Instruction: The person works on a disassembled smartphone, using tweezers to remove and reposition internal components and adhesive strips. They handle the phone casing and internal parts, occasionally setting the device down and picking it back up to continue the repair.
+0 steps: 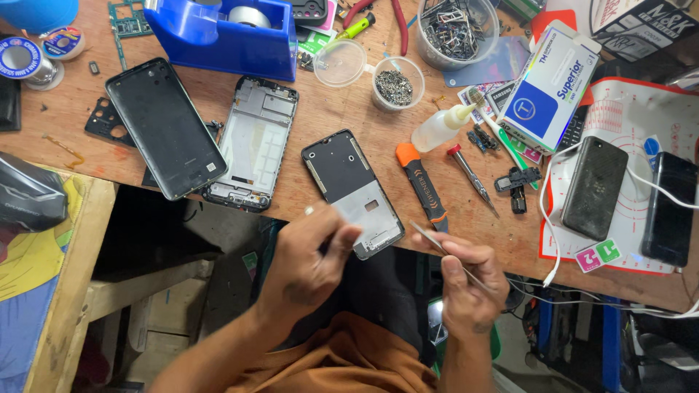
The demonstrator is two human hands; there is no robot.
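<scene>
My left hand (pixel 309 255) hovers at the table's front edge, fingers pinched on a small thin part beside the lower corner of a black phone frame (pixel 349 185) that overhangs the edge. My right hand (pixel 470 280) grips metal tweezers (pixel 431 240), their tip pointing up-left toward that frame. An orange-and-black pry tool (pixel 422 185) lies just right of the frame, and a small screwdriver (pixel 472 177) lies beyond it.
A phone back cover (pixel 164 127) and an open phone chassis (pixel 251 142) lie to the left. A blue tape dispenser (pixel 226 33), screw cups (pixel 397 84), glue bottle (pixel 440 127), a white box (pixel 550 84) and two phones (pixel 593 185) on a mat fill the wooden table (pixel 291 207).
</scene>
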